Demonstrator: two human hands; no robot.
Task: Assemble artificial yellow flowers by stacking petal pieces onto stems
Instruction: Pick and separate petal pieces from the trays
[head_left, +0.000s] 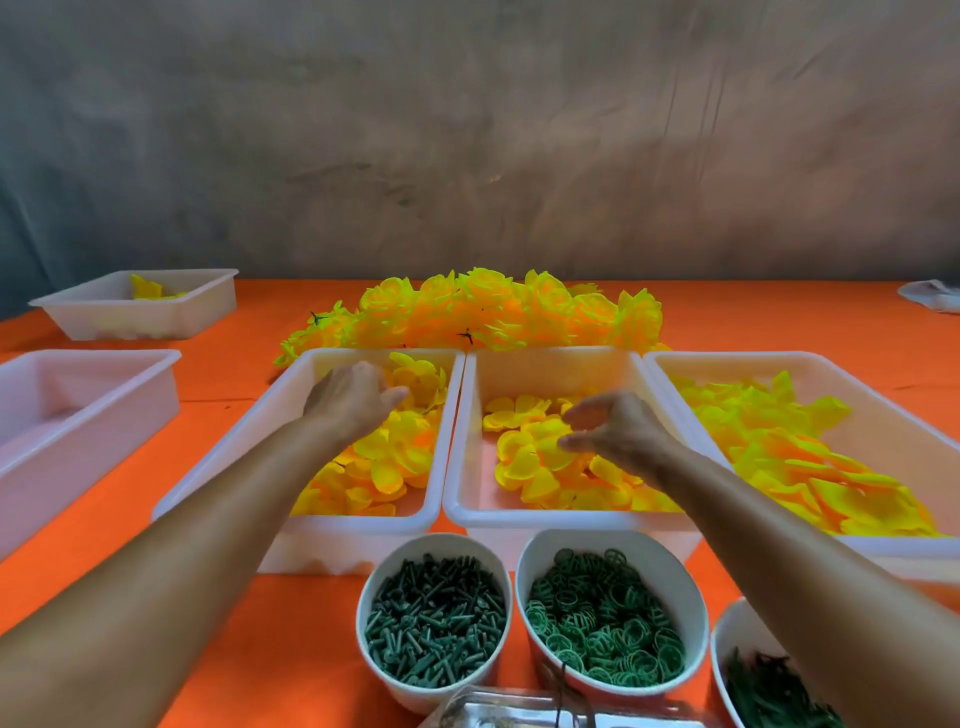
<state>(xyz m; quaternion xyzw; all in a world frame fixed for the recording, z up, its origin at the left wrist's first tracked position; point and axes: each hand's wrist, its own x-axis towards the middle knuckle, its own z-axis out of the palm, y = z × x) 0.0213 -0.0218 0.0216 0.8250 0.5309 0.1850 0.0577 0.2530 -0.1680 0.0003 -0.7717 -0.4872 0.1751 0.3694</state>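
Note:
Three white trays hold loose yellow petal pieces: a left tray (249, 431), a middle tray (550, 364) and a right tray (883, 415). My left hand (353, 397) hovers over the petals (395, 457) in the left tray, fingers loosely curled, holding nothing I can see. Over the middle tray's petals (530, 457) my right hand (618, 428) reaches down, thumb and fingers apart, empty. A white bowl of dark green stems (434, 623) stands in front. Finished yellow flowers (488, 312) lie heaped behind the trays.
A bowl of green rings (608, 623) sits beside the stems, and another bowl of green pieces (769, 680) at the lower right. Two more white trays (135, 301) (67, 410) stand at the left on the orange table (228, 374). A clear container (519, 714) lies at the front edge.

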